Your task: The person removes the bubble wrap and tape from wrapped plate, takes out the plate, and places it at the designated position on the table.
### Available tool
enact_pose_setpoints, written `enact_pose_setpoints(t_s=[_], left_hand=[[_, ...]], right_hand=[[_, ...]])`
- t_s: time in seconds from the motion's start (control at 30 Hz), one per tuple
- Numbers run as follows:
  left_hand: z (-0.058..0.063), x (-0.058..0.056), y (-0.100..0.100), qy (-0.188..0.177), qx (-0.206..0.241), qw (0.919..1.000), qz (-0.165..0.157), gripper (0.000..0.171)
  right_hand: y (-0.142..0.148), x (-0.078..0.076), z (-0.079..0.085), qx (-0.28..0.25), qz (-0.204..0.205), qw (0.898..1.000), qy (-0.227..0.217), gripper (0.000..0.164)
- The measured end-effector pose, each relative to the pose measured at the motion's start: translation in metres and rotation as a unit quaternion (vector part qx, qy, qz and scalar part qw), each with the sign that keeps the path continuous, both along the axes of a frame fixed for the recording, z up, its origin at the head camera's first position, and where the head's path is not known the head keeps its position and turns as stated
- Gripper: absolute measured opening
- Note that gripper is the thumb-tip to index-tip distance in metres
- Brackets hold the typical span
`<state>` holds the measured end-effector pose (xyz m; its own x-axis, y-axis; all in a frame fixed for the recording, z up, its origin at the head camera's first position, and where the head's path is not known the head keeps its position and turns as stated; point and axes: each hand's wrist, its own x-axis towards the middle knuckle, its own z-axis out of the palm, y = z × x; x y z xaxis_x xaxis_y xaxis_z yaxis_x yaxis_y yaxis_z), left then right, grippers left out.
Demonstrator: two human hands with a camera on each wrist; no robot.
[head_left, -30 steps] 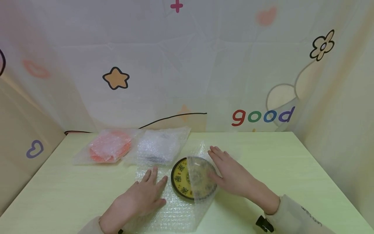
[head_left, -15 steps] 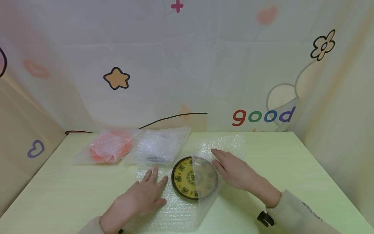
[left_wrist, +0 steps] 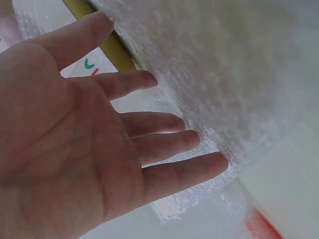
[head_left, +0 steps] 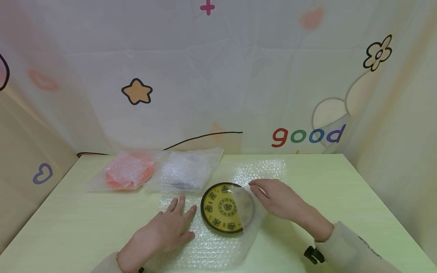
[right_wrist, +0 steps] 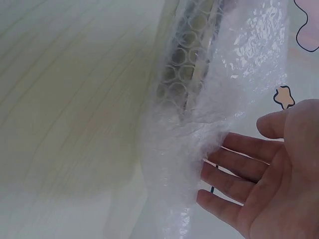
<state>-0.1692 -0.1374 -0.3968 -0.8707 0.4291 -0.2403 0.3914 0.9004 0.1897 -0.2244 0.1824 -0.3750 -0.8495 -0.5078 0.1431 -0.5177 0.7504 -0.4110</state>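
Observation:
On the table lies a round yellow disc [head_left: 218, 210] with a dark rim and dark printed emblems. It rests on a bubble wrap sheet [head_left: 205, 250], and a flap of the wrap [head_left: 250, 223] covers its right part. My left hand [head_left: 167, 229] presses flat on the sheet left of the disc, fingers spread; in the left wrist view its fingertips touch the wrap [left_wrist: 219, 74]. At the disc's upper right, my right hand [head_left: 281, 199] touches the wrap. The right wrist view shows its extended fingers against the wrap's edge, thumb apart.
Behind the disc lie a bubble-wrapped white package [head_left: 186, 170] and, to its left, a wrapped pinkish-red item [head_left: 129, 172]. A printed cloth [head_left: 191, 76] hangs at the table's back edge. Pale tabletop [head_left: 334, 197] extends to the right.
The flap has shifted rightward, uncovering more of the yellow disc. My right hand has moved slightly right and down, and the far wrap lies spread out. The left hand stays in place.

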Motion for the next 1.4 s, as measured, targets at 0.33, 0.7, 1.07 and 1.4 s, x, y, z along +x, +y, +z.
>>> enact_pose_setpoints(t_s=[0.33, 0.7, 1.07, 1.4], left_hand=[[0.000, 0.001, -0.001, 0.002, 0.001, 1.0000, -0.004, 0.073], [0.001, 0.000, -0.001, 0.006, 0.000, 1.0000, -0.007, 0.073], [0.000, 0.000, -0.001, 0.002, 0.000, 1.0000, -0.008, 0.073], [0.000, 0.001, -0.001, 0.002, 0.001, 1.0000, -0.009, 0.072]], right_hand=[[0.005, 0.003, 0.004, 0.009, -0.012, 1.000, -0.021, 0.028], [0.018, 0.006, 0.002, 0.007, 0.009, 1.000, -0.025, 0.021], [0.031, 0.012, 0.001, 0.020, 0.008, 0.998, -0.052, 0.013], [0.044, 0.012, 0.003, 0.054, 0.033, 0.994, -0.091, 0.012]])
